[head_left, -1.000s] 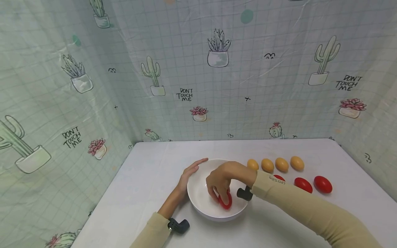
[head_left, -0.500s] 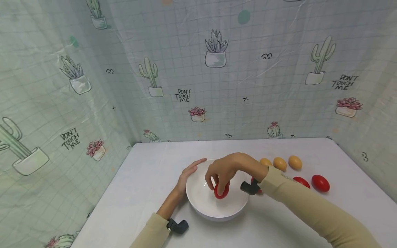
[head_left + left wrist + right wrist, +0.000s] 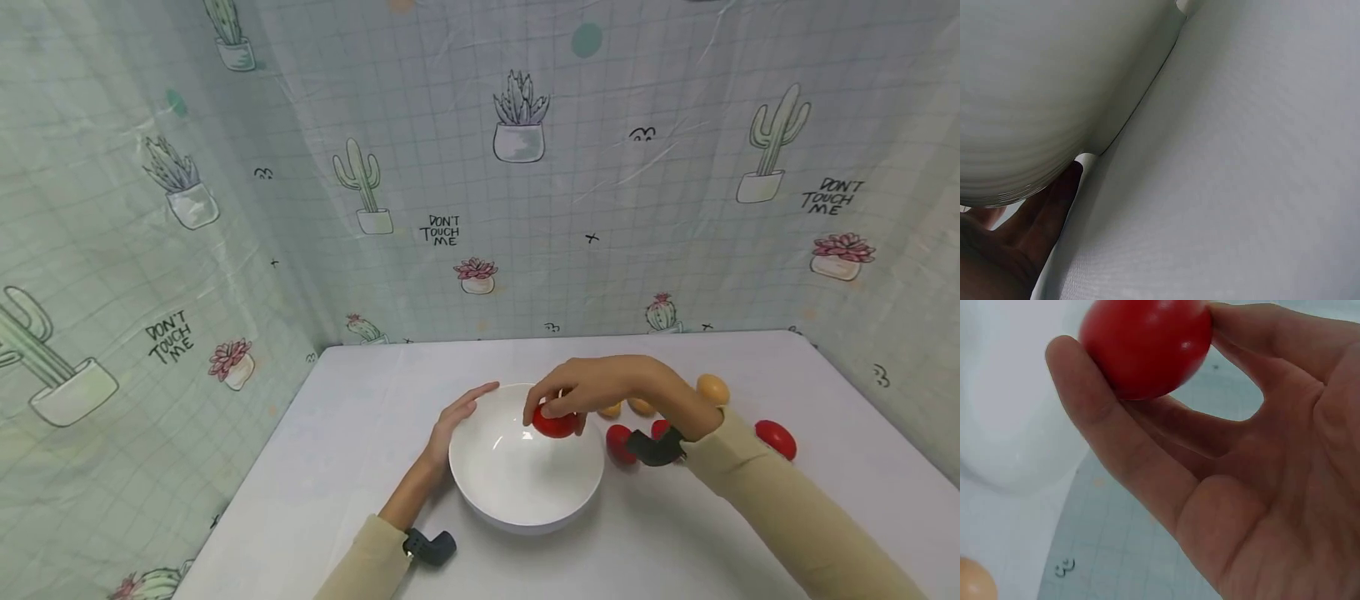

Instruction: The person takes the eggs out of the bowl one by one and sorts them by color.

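In the head view a white bowl (image 3: pixel 517 487) stands on the white table. My right hand (image 3: pixel 603 383) pinches a glossy red egg (image 3: pixel 553 422) between thumb and fingers, over the bowl's far right part. The right wrist view shows the red egg (image 3: pixel 1147 347) at the fingertips, with the palm apart from it. My left hand (image 3: pixel 448 429) rests along the bowl's left outer side, its fingers stretched toward the far rim. From the left wrist, those fingers (image 3: pixel 1054 206) touch the bowl's outer wall (image 3: pixel 1029 94); the thumb is hard to make out.
Right of the bowl lie more red eggs (image 3: pixel 621 445), one of them far right (image 3: pixel 776 439). Behind them sit several yellow-orange eggs (image 3: pixel 713 389), partly hidden by my right hand and wrist. A cactus-print curtain (image 3: pixel 480 192) closes off the back and sides.
My right hand has lifted the red egg from inside the bowl and moved away from me and to the right with it. The left hand stays in place.
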Available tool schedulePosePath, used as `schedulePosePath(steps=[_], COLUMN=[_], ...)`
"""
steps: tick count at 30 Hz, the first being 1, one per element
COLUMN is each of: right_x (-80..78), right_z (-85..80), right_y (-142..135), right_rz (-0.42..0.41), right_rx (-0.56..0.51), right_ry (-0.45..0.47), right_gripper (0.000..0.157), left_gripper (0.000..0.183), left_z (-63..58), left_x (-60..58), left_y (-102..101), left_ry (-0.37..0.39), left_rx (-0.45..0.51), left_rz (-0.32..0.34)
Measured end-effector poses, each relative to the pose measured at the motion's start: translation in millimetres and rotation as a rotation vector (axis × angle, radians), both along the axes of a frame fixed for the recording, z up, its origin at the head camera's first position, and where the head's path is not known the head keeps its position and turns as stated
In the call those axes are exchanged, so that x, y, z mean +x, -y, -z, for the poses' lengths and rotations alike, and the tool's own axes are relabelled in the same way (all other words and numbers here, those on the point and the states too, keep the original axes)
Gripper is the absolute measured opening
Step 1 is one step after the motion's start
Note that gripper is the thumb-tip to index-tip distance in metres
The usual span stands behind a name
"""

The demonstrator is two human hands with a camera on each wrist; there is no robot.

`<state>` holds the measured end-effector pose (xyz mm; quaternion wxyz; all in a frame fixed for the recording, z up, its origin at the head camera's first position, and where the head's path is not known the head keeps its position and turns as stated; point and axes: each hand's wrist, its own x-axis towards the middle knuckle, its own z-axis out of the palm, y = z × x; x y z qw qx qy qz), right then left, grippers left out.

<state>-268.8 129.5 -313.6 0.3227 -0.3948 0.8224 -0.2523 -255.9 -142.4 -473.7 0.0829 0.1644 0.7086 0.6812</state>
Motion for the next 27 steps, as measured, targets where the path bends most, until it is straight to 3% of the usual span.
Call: schedulePosePath(steps=[6, 12, 20, 27], right_x=[4.4, 8.4, 15.7, 20.8], right_z=[-6.9, -8.8, 7.9, 28.8], right_y=[-42, -89, -148, -193], right_rz=[0.102, 0.208, 0.381, 0.444], right_rx=[-0.047, -0.105, -0.140, -0.165], right_ry=[-0.079, -0.111, -0.117, -0.198], right_gripper=[0.041, 0.042, 0.057, 0.058], left_gripper=[0.054, 0.055, 0.055, 0.054], left_z=[1.6, 0.5, -0.5, -0.1], left_x=[0.6, 1.7, 1.7, 0.0], left_y=[-3, -5, -2, -3], left_ry=[-0.014, -0.022, -0.033, -0.040], left_rx=[0.009, 0.014, 0.007, 0.002], left_rz=[-0.033, -0.031, -0.025, -0.027])
